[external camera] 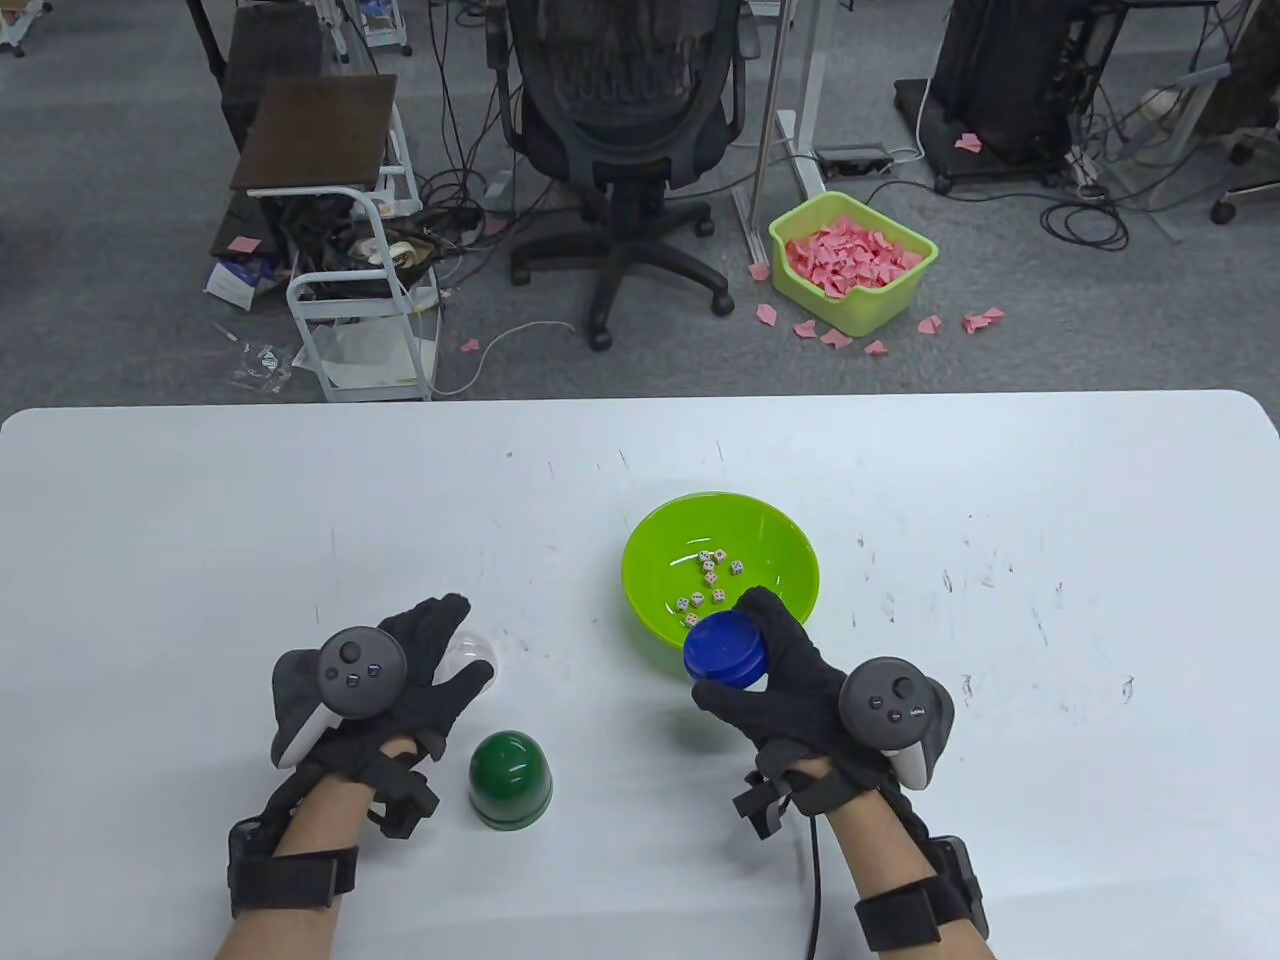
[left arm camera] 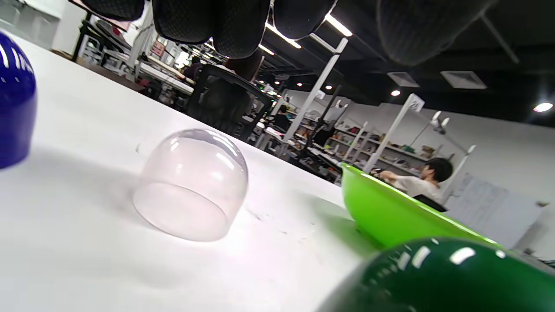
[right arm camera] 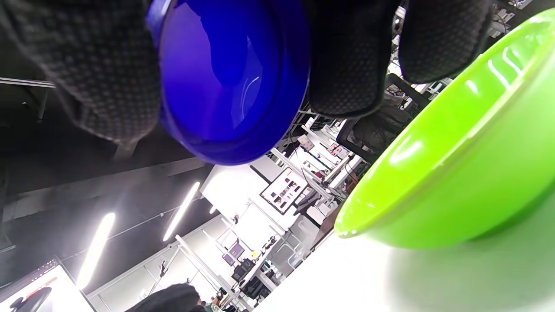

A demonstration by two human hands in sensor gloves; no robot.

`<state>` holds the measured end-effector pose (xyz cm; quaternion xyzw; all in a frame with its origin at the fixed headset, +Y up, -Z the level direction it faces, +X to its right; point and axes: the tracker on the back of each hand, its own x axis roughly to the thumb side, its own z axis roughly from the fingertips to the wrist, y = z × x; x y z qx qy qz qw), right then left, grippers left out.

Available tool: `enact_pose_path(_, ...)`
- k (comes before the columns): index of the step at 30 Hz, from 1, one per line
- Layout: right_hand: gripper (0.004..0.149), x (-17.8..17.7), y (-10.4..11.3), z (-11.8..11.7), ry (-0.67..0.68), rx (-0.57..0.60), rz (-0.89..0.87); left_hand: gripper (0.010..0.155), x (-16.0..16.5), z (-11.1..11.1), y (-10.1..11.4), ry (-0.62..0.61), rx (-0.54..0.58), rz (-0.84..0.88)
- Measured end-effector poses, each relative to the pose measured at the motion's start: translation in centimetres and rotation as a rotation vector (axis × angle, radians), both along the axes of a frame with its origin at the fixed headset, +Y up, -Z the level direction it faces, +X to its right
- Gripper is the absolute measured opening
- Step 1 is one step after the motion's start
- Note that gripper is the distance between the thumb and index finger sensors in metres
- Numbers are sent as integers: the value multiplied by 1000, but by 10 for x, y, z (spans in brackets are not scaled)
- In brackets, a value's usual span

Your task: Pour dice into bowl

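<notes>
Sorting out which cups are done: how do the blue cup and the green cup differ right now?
The blue cup is gripped by the right hand, tipped at the bowl; the green cup stands mouth-down on the table, untouched. Blue looks empty inside; green's inside is hidden. Both are glossy domes.

Bowl (external camera: 650, 590) lime green, glossy. Dice (external camera: 712, 580) white, dark pips. Cup in right hand (external camera: 790, 680): blue cup (external camera: 725, 650), deep glossy blue. Green cup (external camera: 510, 780) dark green. Clear cup (left arm camera: 190, 184) transparent. Gloves black, textured weave. Table (external camera: 200, 520) white, dark scuffs.
</notes>
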<state>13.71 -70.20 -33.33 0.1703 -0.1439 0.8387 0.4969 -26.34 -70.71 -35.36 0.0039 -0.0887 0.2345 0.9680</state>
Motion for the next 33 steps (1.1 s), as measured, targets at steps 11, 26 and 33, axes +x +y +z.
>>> enact_pose_path(11, 98, -2, 4, 3, 4, 20, 23, 81, 30, -48, -8, 27, -294, -514)
enact_pose_path(26, 98, -4, 4, 4, 18, 10, 50, 79, 41, -69, -29, 7, -359, -644)
enact_pose_path(33, 98, -10, 1, 5, 34, 0, 85, 81, 39, -64, -8, -15, -247, -593)
